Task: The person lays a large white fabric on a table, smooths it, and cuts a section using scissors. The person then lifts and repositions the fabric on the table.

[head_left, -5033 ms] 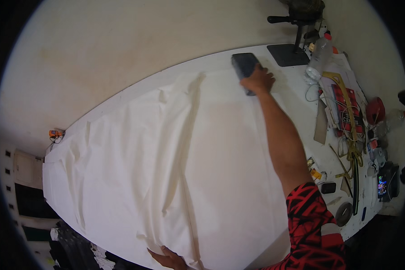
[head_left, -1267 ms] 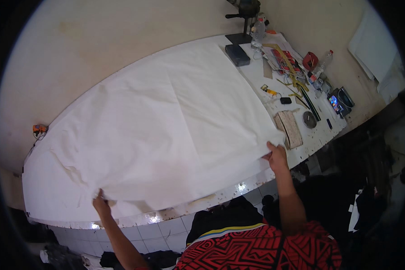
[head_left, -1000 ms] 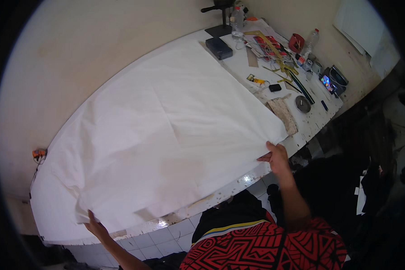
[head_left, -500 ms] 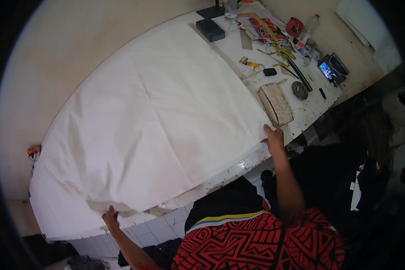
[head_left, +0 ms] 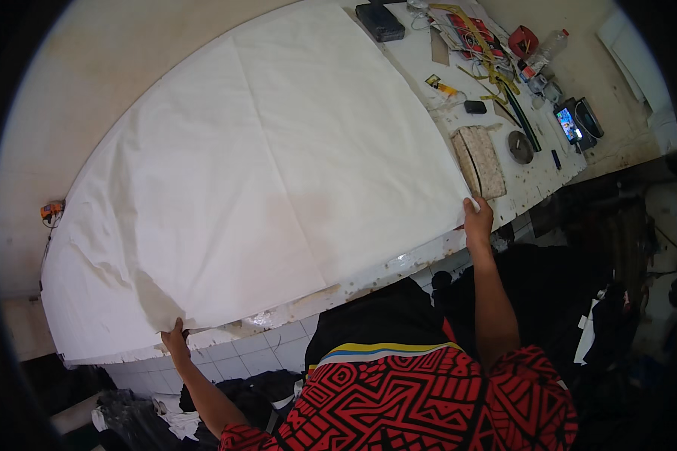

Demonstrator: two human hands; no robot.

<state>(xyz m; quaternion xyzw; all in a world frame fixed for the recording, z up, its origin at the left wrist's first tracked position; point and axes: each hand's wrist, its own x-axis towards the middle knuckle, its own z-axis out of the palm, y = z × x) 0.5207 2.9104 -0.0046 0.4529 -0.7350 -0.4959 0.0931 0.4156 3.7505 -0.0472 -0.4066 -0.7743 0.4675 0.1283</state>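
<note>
The white cloth (head_left: 353, 143) covers the counter (head_left: 530, 177) from 8 o'clock through 12 o'clock and ends just short of 3 o'clock. Change status, left section: a shaded fold at 8 o'clock remains, running into the left hand (head_left: 175, 343). Change status, right section: creases that radiated toward the right hand (head_left: 478, 222) a second ago have largely flattened, and the corner that partly covered the beige block (head_left: 480, 161) now clears it. The right section therefore appears squared and taut; the left section is judged still slack.

Left fingers: closed, pinching the near edge at 8 o'clock; tips partly hidden. Right fingers: closed on the near corner at 3 o'clock, thumb uppermost, beige block at the hand's 12 o'clock.
</note>
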